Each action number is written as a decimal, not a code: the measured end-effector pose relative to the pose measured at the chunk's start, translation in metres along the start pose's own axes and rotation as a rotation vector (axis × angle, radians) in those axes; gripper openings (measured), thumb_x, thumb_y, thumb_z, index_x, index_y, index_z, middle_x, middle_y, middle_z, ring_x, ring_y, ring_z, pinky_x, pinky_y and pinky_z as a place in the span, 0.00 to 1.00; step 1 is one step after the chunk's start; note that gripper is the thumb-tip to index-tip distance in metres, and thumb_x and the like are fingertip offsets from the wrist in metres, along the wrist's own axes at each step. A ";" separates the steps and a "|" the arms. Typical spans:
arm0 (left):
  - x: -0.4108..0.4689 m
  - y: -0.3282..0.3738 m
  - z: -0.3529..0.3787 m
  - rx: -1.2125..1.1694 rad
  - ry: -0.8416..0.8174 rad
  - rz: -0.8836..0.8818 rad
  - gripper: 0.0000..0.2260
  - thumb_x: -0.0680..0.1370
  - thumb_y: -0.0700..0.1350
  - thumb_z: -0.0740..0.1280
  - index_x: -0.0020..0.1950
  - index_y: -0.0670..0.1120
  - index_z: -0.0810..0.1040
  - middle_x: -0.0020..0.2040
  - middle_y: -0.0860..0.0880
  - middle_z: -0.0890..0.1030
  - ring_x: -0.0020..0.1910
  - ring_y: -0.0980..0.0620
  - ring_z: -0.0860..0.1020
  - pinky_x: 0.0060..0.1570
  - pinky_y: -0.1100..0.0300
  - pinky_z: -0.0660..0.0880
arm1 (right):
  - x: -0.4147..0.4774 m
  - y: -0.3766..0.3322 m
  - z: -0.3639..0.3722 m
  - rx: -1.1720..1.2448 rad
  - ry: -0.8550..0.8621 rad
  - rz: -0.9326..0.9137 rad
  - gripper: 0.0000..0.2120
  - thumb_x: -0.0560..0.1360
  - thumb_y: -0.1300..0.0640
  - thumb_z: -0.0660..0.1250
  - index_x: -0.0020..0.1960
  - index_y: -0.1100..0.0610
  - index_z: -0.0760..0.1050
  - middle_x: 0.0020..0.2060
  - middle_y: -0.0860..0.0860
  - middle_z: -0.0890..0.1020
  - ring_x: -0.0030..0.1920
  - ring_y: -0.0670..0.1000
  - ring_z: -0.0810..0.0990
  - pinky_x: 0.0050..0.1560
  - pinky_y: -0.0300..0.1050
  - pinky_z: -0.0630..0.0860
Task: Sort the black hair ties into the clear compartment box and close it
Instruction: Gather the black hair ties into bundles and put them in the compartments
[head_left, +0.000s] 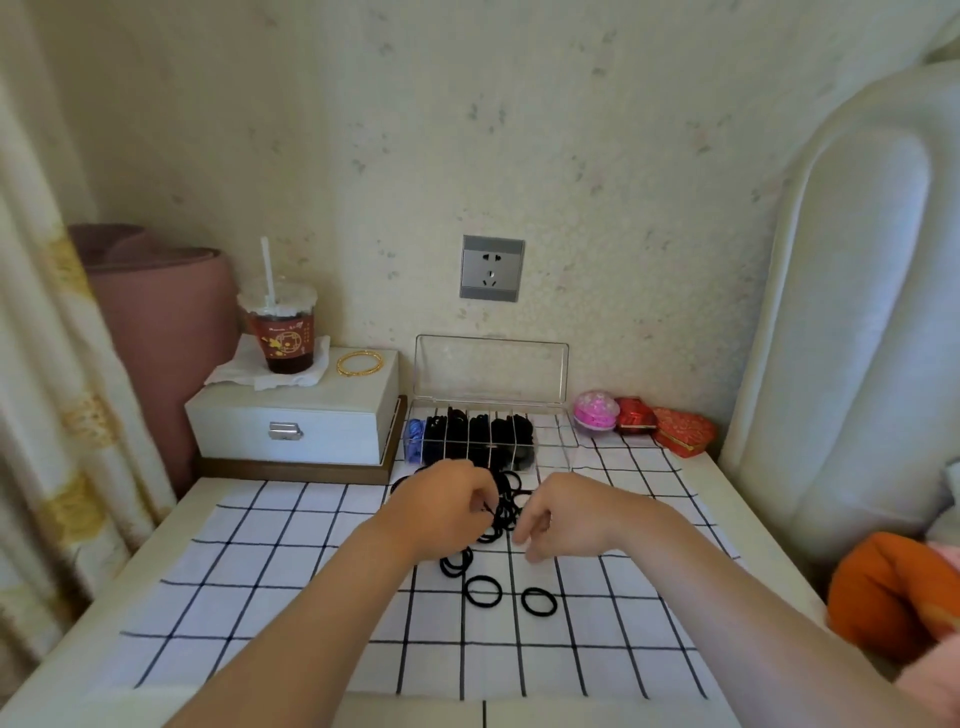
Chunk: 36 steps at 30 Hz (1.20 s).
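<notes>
The left hand (441, 512) is covering the left part of the pile of black hair ties (506, 499). Its fingertips are curling out of sight, so any grip is undeterminable. Both forearms are running off the bottom edge. The blue item (414, 441) in the leftmost compartment of the clear compartment box (553, 441) is blurring beyond identification. The right edge is cutting off the orange fabric object (883, 592). The print on the drink cup (283, 340) is showing too small to read.
</notes>
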<state>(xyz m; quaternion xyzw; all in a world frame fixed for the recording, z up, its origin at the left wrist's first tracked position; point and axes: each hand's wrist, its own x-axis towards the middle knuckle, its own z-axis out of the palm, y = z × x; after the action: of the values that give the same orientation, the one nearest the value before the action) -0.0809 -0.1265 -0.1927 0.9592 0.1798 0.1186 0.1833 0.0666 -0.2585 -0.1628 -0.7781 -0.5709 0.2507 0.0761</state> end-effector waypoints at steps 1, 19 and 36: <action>-0.006 0.005 0.000 -0.032 -0.045 -0.006 0.07 0.75 0.49 0.69 0.52 0.56 0.80 0.48 0.57 0.78 0.47 0.58 0.75 0.49 0.60 0.76 | -0.004 0.001 0.002 -0.001 -0.021 -0.001 0.11 0.71 0.53 0.75 0.53 0.47 0.85 0.41 0.40 0.80 0.42 0.39 0.77 0.47 0.36 0.73; -0.012 0.011 0.013 0.040 -0.287 -0.037 0.06 0.78 0.44 0.65 0.51 0.50 0.82 0.50 0.53 0.82 0.49 0.53 0.79 0.52 0.57 0.78 | 0.014 0.019 0.015 0.097 0.236 0.044 0.09 0.78 0.59 0.67 0.55 0.49 0.79 0.47 0.48 0.81 0.35 0.42 0.78 0.35 0.36 0.72; -0.019 -0.015 -0.003 0.181 -0.337 -0.075 0.09 0.76 0.47 0.71 0.56 0.54 0.84 0.54 0.56 0.80 0.48 0.57 0.75 0.50 0.61 0.75 | 0.029 0.019 0.022 -0.082 0.100 0.091 0.08 0.73 0.54 0.69 0.43 0.58 0.83 0.36 0.54 0.82 0.37 0.54 0.79 0.42 0.45 0.77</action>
<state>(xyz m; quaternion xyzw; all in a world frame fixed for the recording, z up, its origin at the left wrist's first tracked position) -0.1037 -0.1205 -0.1990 0.9707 0.1920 -0.0670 0.1282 0.0783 -0.2420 -0.1984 -0.8173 -0.5403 0.1910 0.0609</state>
